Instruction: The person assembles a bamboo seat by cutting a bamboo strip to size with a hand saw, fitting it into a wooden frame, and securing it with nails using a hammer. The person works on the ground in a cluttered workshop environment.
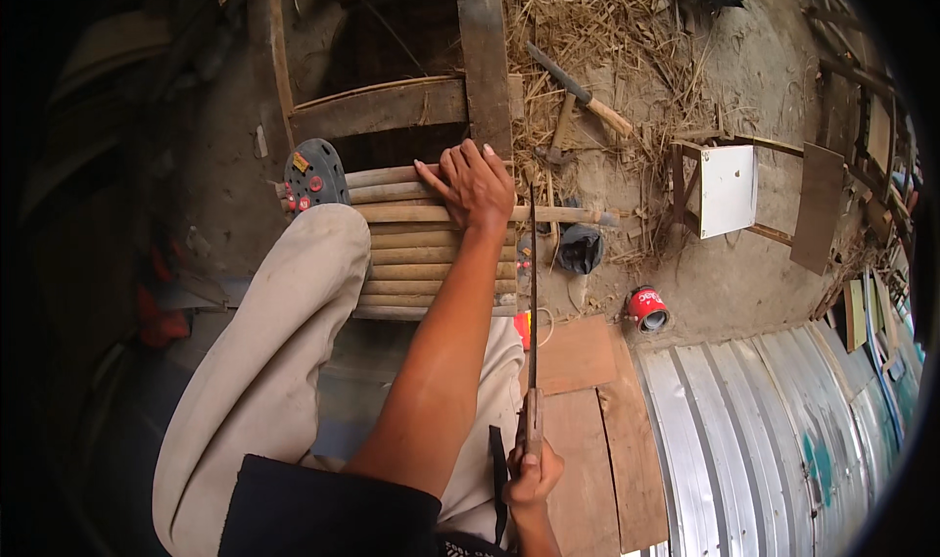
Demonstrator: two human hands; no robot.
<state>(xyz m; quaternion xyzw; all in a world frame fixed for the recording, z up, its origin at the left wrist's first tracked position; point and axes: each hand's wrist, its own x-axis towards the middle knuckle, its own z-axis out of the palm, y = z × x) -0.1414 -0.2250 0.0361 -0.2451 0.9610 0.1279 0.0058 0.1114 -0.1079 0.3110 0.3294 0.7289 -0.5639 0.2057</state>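
Observation:
A bench-like surface of bamboo slats (441, 271) lies in front of me, with one longer bamboo pole (563, 215) laid across it and sticking out past its right edge. My left hand (470, 187) is closed over this pole near that edge, fingertips curled over the far side. In my right hand (534, 474) is the wooden handle of a handsaw (533, 332), its thin blade pointing away from me. The blade crosses the pole just right of the slats' ends; whether its teeth touch the bamboo I cannot tell. My shod foot (318, 175) rests on the slats' left part.
A wooden frame (382, 109) stands beyond the slats. Right of it, a machete (583, 92) and a hammer (561, 131) lie among straw. A red can (647, 309), a white panel (728, 191), brown boards (578, 440) and corrugated metal sheets (744, 440) are at the right.

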